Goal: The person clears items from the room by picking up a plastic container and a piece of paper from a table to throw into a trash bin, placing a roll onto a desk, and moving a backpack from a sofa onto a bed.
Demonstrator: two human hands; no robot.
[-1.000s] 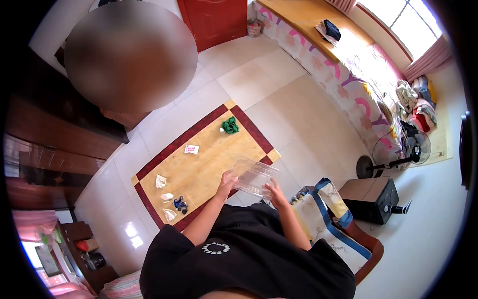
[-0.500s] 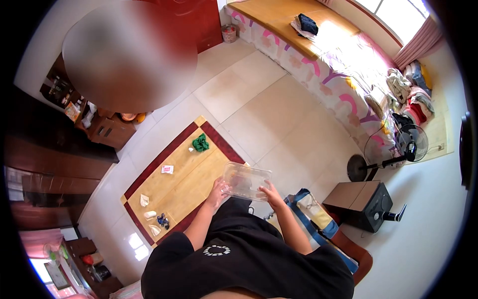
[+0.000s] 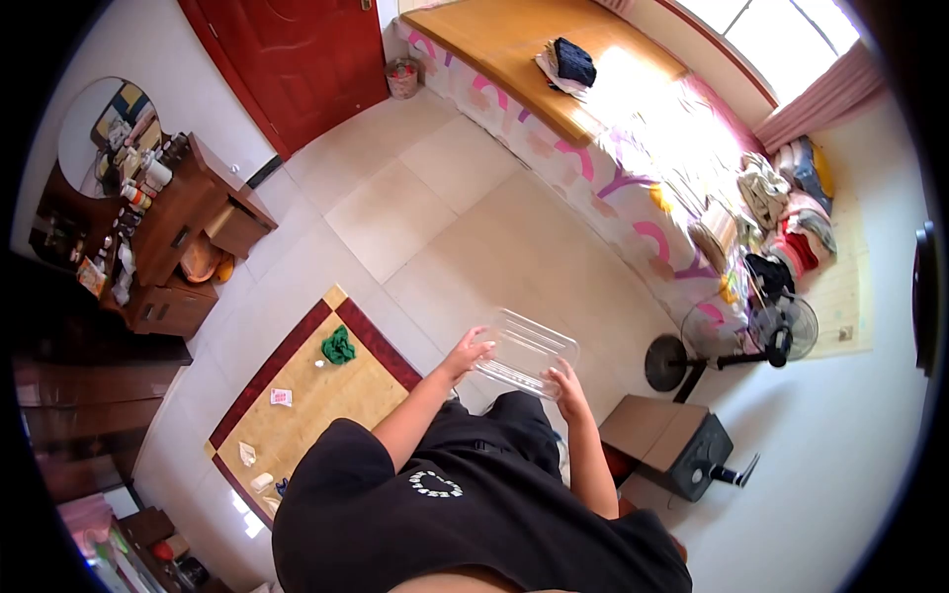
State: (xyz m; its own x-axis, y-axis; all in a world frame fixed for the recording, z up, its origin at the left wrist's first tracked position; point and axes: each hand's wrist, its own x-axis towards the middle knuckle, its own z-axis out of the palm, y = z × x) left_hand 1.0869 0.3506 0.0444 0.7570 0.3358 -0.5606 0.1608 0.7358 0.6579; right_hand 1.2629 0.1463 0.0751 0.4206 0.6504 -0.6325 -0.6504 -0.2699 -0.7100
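Note:
A clear plastic container [image 3: 529, 353] is held up in front of the body, above the floor tiles. My left hand [image 3: 468, 357] grips its left end, with the fingers against the wall. At the lower right corner my right hand [image 3: 566, 388] is closed on the same container. To the left stands a low table [image 3: 318, 432] with a dark red border. On it lie a crumpled green cloth [image 3: 338, 345], a small white and pink packet [image 3: 282, 397], a crumpled white wrapper [image 3: 247, 454] and a white item [image 3: 262, 482].
A standing fan [image 3: 781, 331] and a brown and black box-shaped unit [image 3: 664, 447] are on the right. Clothes [image 3: 568, 66] lie on a wooden platform [image 3: 484, 49] near the window. A dressing table [image 3: 183, 232] with a round mirror stands at the left, beside a red door [image 3: 292, 64].
The view has turned toward the right, so the low table now sits further left and lower. Both hands still hold the container, which has been tilted. The red door and mirror have come into view.

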